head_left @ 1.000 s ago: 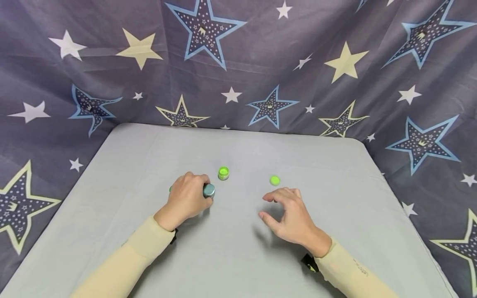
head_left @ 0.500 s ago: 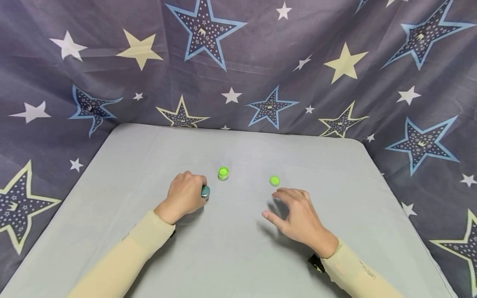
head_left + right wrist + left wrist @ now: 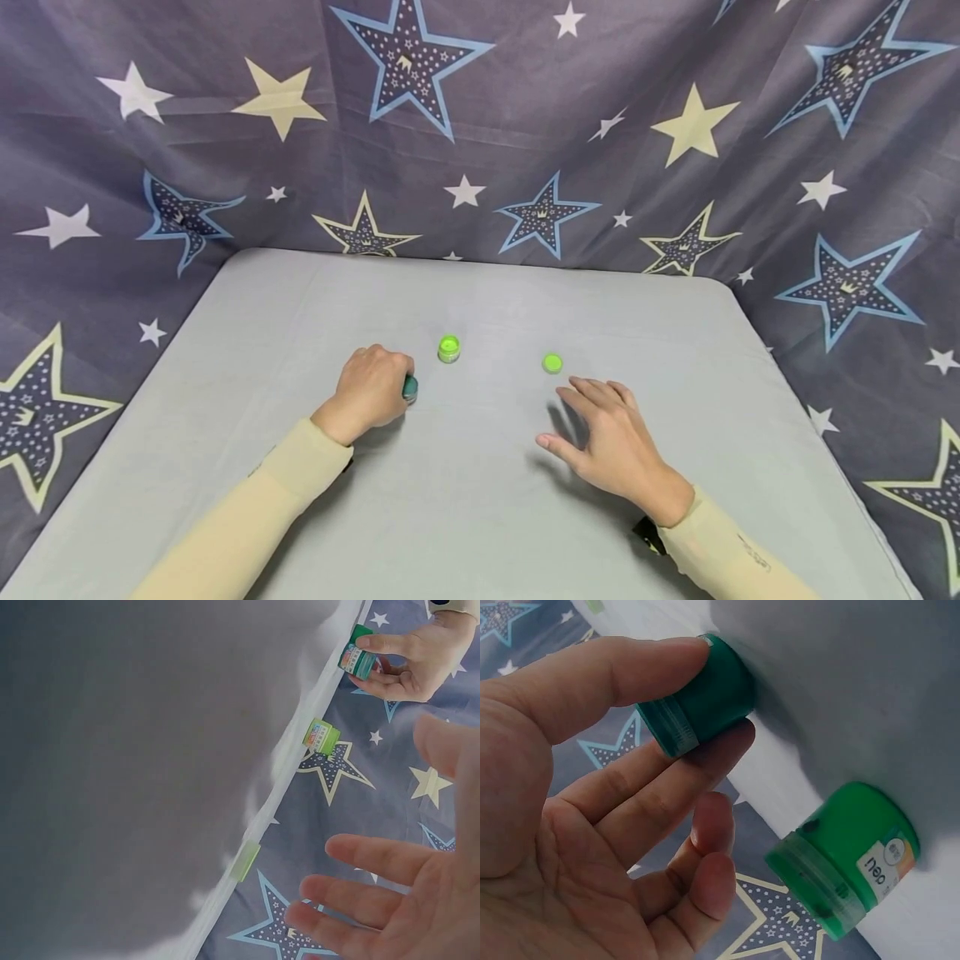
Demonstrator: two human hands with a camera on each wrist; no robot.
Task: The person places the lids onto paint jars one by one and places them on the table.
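Observation:
My left hand [image 3: 371, 387] pinches a small teal paint jar [image 3: 716, 694] between thumb and fingers, low at the tabletop. Only part of that jar's top shows past the hand in the head view. Beside it stands a brighter green paint jar [image 3: 862, 844] with a "deli" label, hidden behind the left hand in the head view. My right hand [image 3: 618, 437] hovers over the table with fingers spread, holding nothing. Nearest to it lies a light green lid [image 3: 552, 363]. An uncapped light green paint jar [image 3: 449, 349] stands upright between the two hands, farther back.
A pale grey cloth covers the table [image 3: 480, 500]. Behind and along both sides hangs a dark curtain [image 3: 480, 150] printed with stars.
My left hand has drawn the teal jar slightly left, toward the spot of the hidden green jar. The right hand has shifted right and its fingers have spread wider.

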